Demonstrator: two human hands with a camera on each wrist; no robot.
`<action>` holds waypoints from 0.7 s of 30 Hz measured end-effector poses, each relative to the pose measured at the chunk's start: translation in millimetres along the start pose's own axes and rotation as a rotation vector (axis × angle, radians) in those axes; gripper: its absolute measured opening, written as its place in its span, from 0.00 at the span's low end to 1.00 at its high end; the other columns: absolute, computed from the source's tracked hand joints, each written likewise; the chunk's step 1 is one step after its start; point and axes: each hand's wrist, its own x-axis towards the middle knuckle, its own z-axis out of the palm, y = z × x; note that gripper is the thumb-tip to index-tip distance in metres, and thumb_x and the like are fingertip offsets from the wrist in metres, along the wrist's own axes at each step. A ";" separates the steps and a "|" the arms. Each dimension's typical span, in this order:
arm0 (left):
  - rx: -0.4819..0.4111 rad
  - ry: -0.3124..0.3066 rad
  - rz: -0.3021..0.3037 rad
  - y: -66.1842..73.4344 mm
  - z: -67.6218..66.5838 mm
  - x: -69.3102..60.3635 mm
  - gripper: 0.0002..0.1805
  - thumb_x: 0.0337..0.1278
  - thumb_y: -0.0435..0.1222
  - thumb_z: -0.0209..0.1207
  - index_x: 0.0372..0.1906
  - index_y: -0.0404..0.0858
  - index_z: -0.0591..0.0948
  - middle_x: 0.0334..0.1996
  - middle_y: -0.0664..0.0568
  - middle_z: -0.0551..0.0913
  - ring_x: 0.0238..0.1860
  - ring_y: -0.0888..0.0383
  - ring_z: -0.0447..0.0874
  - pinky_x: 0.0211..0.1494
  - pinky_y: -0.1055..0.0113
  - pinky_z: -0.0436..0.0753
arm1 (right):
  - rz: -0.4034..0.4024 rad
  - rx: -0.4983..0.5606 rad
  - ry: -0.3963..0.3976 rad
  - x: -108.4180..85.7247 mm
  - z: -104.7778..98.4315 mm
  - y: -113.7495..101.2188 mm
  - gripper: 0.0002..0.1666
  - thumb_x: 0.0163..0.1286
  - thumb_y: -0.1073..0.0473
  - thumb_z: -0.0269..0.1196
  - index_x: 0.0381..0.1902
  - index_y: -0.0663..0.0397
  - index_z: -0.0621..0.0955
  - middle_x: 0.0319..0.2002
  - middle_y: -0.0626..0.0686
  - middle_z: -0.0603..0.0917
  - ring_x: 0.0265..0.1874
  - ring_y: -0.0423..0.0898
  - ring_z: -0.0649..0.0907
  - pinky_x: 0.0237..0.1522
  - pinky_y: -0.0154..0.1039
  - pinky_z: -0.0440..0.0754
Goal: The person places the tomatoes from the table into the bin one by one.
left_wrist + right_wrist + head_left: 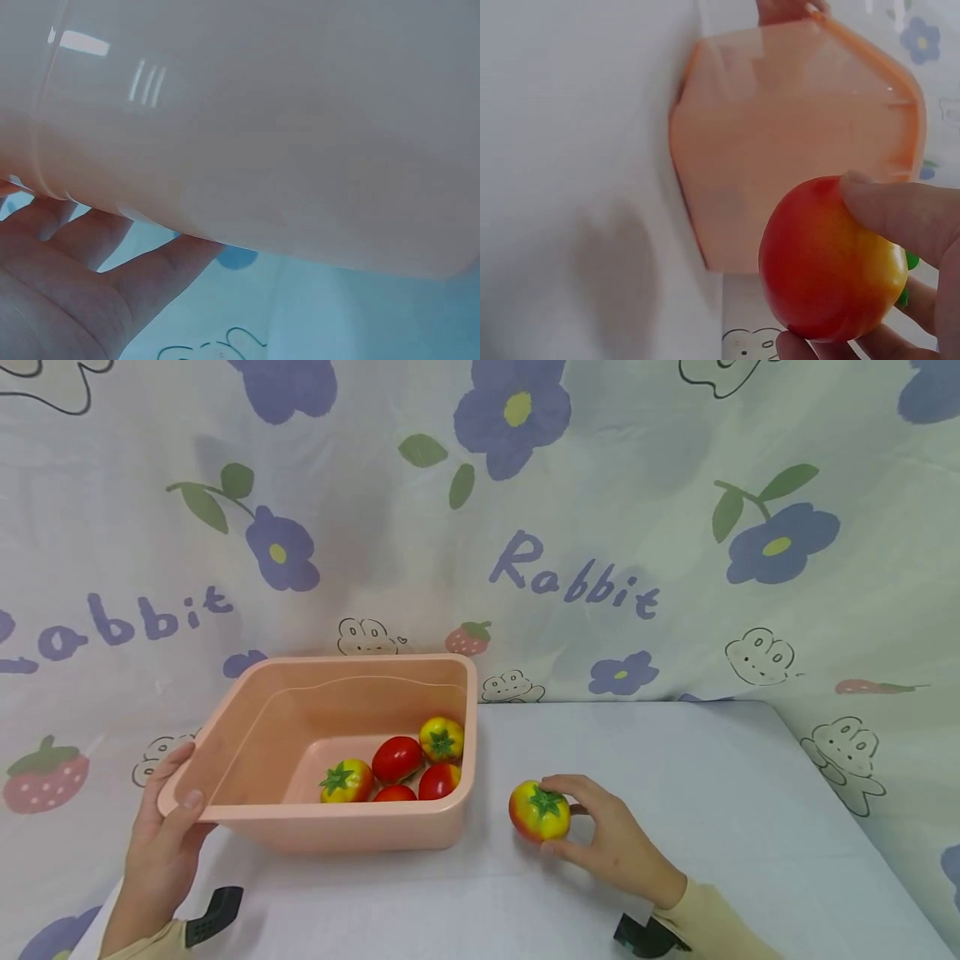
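Note:
A pink plastic bin is at the left of the table, with several red and yellow toy tomatoes gathered toward its right end. My left hand grips the bin's left front corner, thumb over the rim and fingers along the outer wall; the left wrist view shows those fingers against the bin's side. To the right of the bin, my right hand holds another toy tomato between thumb and fingers. In the right wrist view this tomato appears off the table.
A white-covered table extends to the right of the bin. Behind it hangs a cloth printed with flowers, rabbits and lettering. A black wrist strap shows at my left sleeve, and another at my right.

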 end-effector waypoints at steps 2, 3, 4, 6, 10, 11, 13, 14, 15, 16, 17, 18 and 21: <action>0.005 -0.004 0.005 0.0 -0.1 -0.2 0.33 0.75 0.30 0.48 0.79 0.52 0.55 0.77 0.51 0.53 0.70 0.56 0.61 0.49 0.82 0.77 | -0.018 0.002 0.018 1.2 -1.7 -1.8 0.40 0.55 0.56 0.79 0.65 0.40 0.75 0.63 0.43 0.76 0.60 0.46 0.77 0.52 0.48 0.84; 0.002 -0.006 0.008 -0.1 -0.1 -0.4 0.33 0.75 0.30 0.47 0.79 0.52 0.55 0.77 0.51 0.53 0.70 0.56 0.61 0.49 0.82 0.77 | -0.028 0.002 0.030 1.9 -2.7 -2.9 0.40 0.55 0.56 0.79 0.65 0.40 0.75 0.63 0.43 0.76 0.60 0.45 0.77 0.52 0.47 0.84; 0.005 -0.007 0.010 -0.1 0.1 -0.3 0.33 0.75 0.30 0.47 0.79 0.52 0.55 0.77 0.51 0.53 0.70 0.56 0.61 0.49 0.82 0.77 | -0.038 0.002 0.041 2.6 -3.7 -4.0 0.40 0.55 0.56 0.79 0.65 0.39 0.75 0.63 0.42 0.76 0.60 0.45 0.77 0.51 0.45 0.84; 0.003 -0.009 0.015 0.0 0.2 -0.2 0.33 0.75 0.30 0.47 0.79 0.52 0.55 0.77 0.50 0.53 0.70 0.56 0.61 0.49 0.82 0.77 | -0.061 -0.001 0.056 4.4 -5.8 -6.5 0.40 0.56 0.56 0.78 0.65 0.39 0.75 0.63 0.43 0.76 0.60 0.45 0.77 0.51 0.42 0.84; 0.011 -0.006 0.010 0.4 0.6 0.3 0.33 0.75 0.30 0.48 0.79 0.52 0.55 0.77 0.51 0.53 0.69 0.56 0.61 0.49 0.83 0.77 | -0.101 -0.028 0.078 8.3 -11.0 -13.6 0.39 0.57 0.54 0.77 0.65 0.40 0.75 0.63 0.43 0.76 0.60 0.44 0.77 0.51 0.40 0.84; 0.010 -0.005 0.007 0.6 0.6 0.4 0.33 0.75 0.30 0.48 0.79 0.52 0.55 0.77 0.51 0.53 0.69 0.56 0.61 0.49 0.82 0.77 | -0.109 -0.032 0.082 9.5 -12.3 -15.8 0.38 0.58 0.54 0.77 0.65 0.41 0.75 0.64 0.43 0.76 0.60 0.44 0.77 0.51 0.41 0.84; 0.016 -0.004 0.002 0.8 0.7 0.7 0.34 0.75 0.31 0.48 0.79 0.53 0.55 0.77 0.51 0.53 0.69 0.56 0.61 0.48 0.83 0.77 | -0.123 -0.041 0.092 12.0 -14.9 -20.2 0.38 0.58 0.54 0.77 0.66 0.42 0.75 0.64 0.43 0.76 0.60 0.44 0.77 0.51 0.41 0.84; 0.018 -0.005 0.002 0.9 0.8 0.8 0.34 0.75 0.31 0.48 0.79 0.53 0.55 0.77 0.51 0.53 0.68 0.56 0.61 0.48 0.83 0.77 | -0.132 -0.043 0.097 13.3 -16.2 -22.4 0.38 0.58 0.55 0.77 0.66 0.42 0.75 0.64 0.43 0.76 0.60 0.44 0.77 0.51 0.41 0.84; 0.015 -0.005 0.002 1.0 0.9 0.8 0.34 0.75 0.31 0.48 0.79 0.53 0.55 0.77 0.51 0.53 0.68 0.56 0.61 0.48 0.82 0.77 | -0.137 -0.043 0.100 14.7 -17.3 -24.5 0.38 0.58 0.55 0.77 0.66 0.42 0.75 0.64 0.43 0.76 0.60 0.44 0.77 0.51 0.41 0.84; 0.015 -0.004 0.002 1.1 1.0 0.7 0.34 0.75 0.31 0.48 0.79 0.53 0.55 0.77 0.51 0.53 0.68 0.56 0.62 0.48 0.82 0.78 | -0.139 -0.044 0.102 16.1 -18.3 -26.6 0.39 0.58 0.55 0.77 0.66 0.42 0.75 0.64 0.43 0.76 0.60 0.43 0.77 0.51 0.41 0.84; 0.013 -0.004 0.002 1.1 1.2 0.5 0.34 0.75 0.30 0.48 0.79 0.52 0.55 0.77 0.51 0.53 0.68 0.56 0.61 0.48 0.82 0.78 | -0.141 -0.042 0.105 17.4 -19.2 -28.7 0.39 0.58 0.55 0.77 0.66 0.42 0.74 0.64 0.43 0.76 0.60 0.43 0.77 0.51 0.41 0.84; 0.014 -0.002 0.002 1.2 1.3 0.4 0.34 0.75 0.30 0.48 0.79 0.53 0.55 0.77 0.51 0.53 0.68 0.56 0.61 0.48 0.82 0.78 | -0.143 -0.040 0.107 18.7 -19.9 -30.8 0.39 0.58 0.55 0.77 0.66 0.42 0.74 0.64 0.43 0.76 0.60 0.43 0.77 0.51 0.42 0.84; 0.015 0.003 0.000 1.2 1.6 0.2 0.34 0.75 0.31 0.48 0.79 0.53 0.55 0.77 0.51 0.54 0.68 0.56 0.62 0.48 0.82 0.78 | -0.139 -0.041 0.107 22.0 -21.4 -36.4 0.39 0.59 0.54 0.77 0.67 0.41 0.74 0.64 0.42 0.76 0.61 0.43 0.77 0.52 0.42 0.84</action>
